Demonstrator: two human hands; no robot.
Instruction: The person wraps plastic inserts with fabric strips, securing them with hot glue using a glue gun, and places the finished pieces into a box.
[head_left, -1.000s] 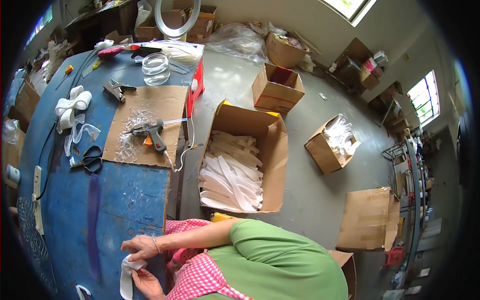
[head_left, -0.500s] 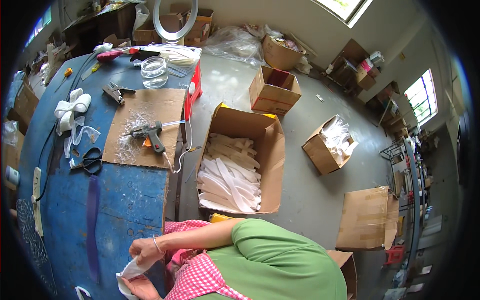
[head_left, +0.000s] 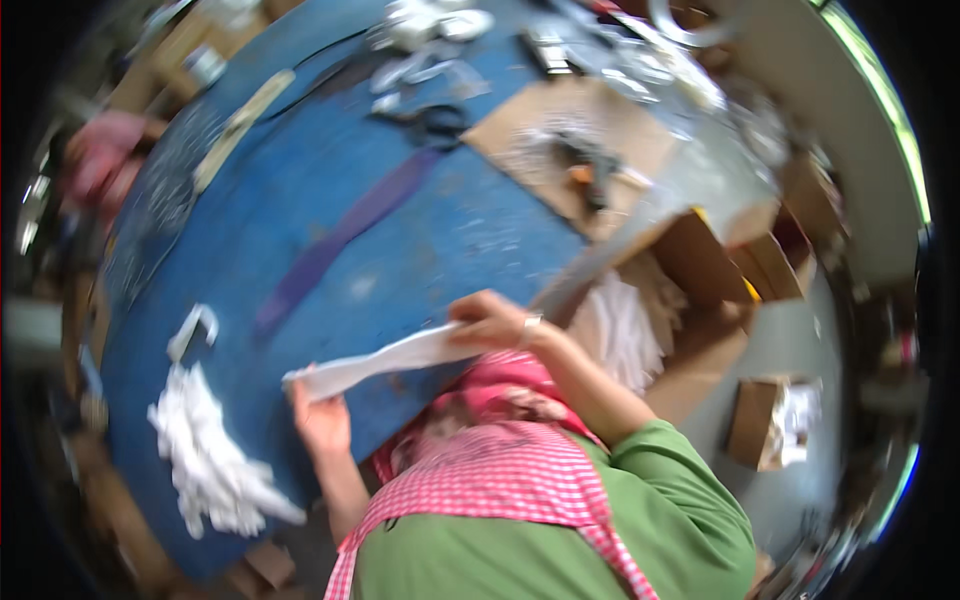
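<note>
Stretched between my hands is a white fabric strip [head_left: 385, 358], held just above the near edge of the blue table [head_left: 370, 275]. Its left end is pinched by my left hand [head_left: 322, 425], between thumb and fingers. My right hand [head_left: 487, 320], with a bracelet at the wrist, is closed on the other end. A pile of white strips [head_left: 210, 450] lies on the table left of my left hand, with a curled white piece [head_left: 193, 332] above it. Motion blurs the picture, so fine detail of the strip is lost.
A purple strip [head_left: 345, 235] crosses the table toward black scissors [head_left: 438, 125]. A glue gun [head_left: 590, 165] rests on a cardboard sheet [head_left: 510, 130]. Right of me stands a carton [head_left: 700, 380] with white strips; a smaller carton [head_left: 755, 420] is farther right. Someone in pink [head_left: 100, 165] is at far left.
My view has swung left, bringing the white pile into sight. My hands have moved apart, and the strip that was folded between them is now drawn out lengthwise.
</note>
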